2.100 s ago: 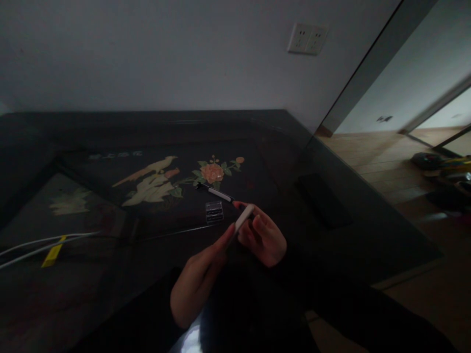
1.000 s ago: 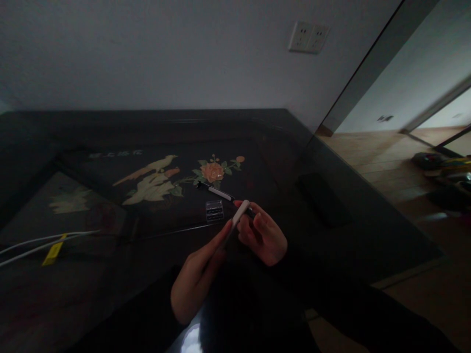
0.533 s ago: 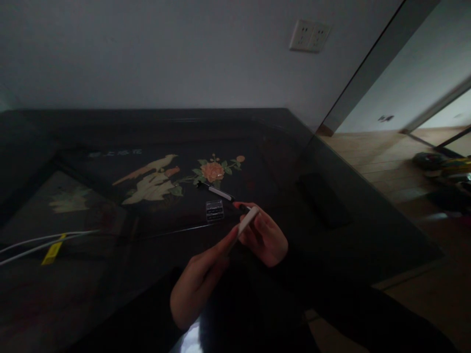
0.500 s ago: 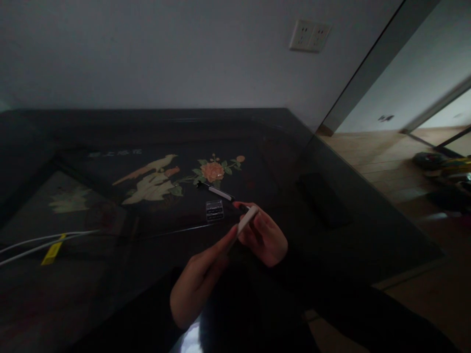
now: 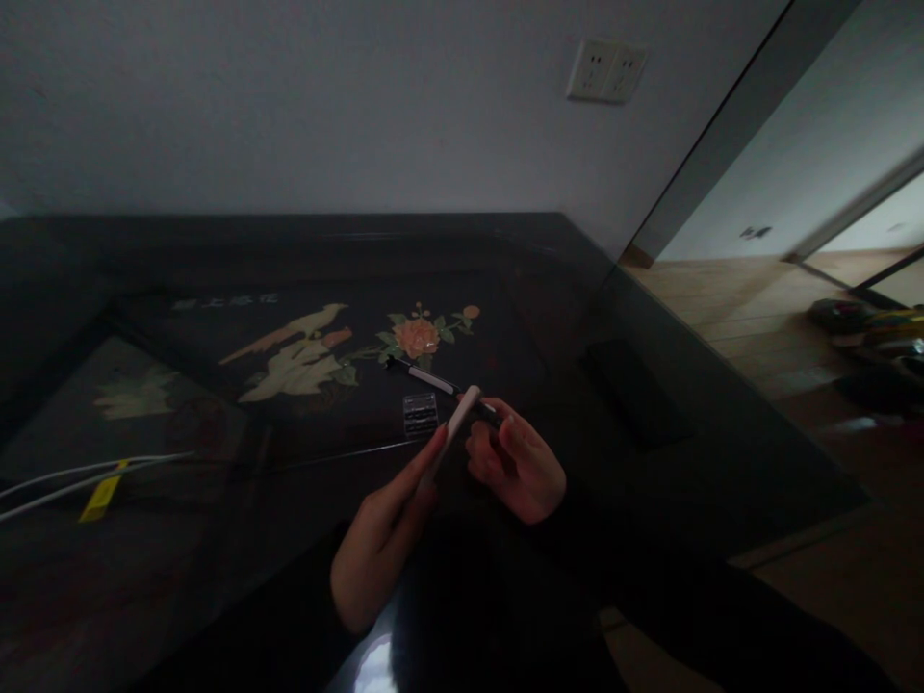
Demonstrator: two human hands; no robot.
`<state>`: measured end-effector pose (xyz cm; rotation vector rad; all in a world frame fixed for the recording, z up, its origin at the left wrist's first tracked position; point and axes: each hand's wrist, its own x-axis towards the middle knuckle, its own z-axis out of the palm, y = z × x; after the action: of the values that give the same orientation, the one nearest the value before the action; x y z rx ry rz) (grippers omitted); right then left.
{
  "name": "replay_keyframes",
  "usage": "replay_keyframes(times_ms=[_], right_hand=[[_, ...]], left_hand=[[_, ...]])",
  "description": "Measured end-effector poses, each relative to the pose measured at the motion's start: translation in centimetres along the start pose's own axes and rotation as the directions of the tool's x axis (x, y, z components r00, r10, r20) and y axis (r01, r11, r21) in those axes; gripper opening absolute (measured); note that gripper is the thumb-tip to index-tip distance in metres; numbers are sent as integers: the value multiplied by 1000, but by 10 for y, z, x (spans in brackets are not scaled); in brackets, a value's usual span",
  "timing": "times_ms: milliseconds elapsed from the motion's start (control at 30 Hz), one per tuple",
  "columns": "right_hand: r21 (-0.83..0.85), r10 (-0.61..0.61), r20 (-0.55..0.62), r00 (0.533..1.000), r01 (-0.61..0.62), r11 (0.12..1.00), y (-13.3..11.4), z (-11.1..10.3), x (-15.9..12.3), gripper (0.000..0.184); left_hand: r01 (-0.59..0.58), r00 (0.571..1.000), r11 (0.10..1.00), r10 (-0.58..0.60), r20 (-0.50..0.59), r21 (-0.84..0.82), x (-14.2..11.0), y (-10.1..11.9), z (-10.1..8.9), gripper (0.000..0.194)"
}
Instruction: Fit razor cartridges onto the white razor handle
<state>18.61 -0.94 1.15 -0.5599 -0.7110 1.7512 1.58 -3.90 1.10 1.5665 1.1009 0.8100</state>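
Note:
A slim white object, seen nearly edge-on, is gripped between the thumb and fingers of my left hand; its kind cannot be made out. My right hand has its fingers curled around a small dark cylindrical piece, close to the upper end of the white object. Whether the two pieces touch is hard to see. Just beyond my hands lies a thin pen-like tool with a pale shaft and dark ends. Left of the white object sits a small clear plastic case with dark contents.
The dark glossy tabletop carries a bird-and-flower picture. A black flat object lies at the right. White cables with a yellow tag cross the left side. A wall socket is above the table.
My left hand has drawn the white object slightly left, away from my right hand. The dark piece in my right fingers now shows more clearly.

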Motion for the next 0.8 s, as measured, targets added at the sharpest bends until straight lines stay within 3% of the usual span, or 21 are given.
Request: replay_keyframes(times_ms=[267,433,800], right_hand=[[-49,-42,-12,999,41,998,1,0,1,49],[-13,48,-55,997,-49,999,0,0,0,53],[6,-13,0,1000,13,1000,1,-1,1,40]], left_hand=[[-77,994,997,76,77,8,-2,0,1,48],[-112,984,994,113,136,-15,-5,1,2,48],[-62,996,998,62,70,0,1,0,0,46]])
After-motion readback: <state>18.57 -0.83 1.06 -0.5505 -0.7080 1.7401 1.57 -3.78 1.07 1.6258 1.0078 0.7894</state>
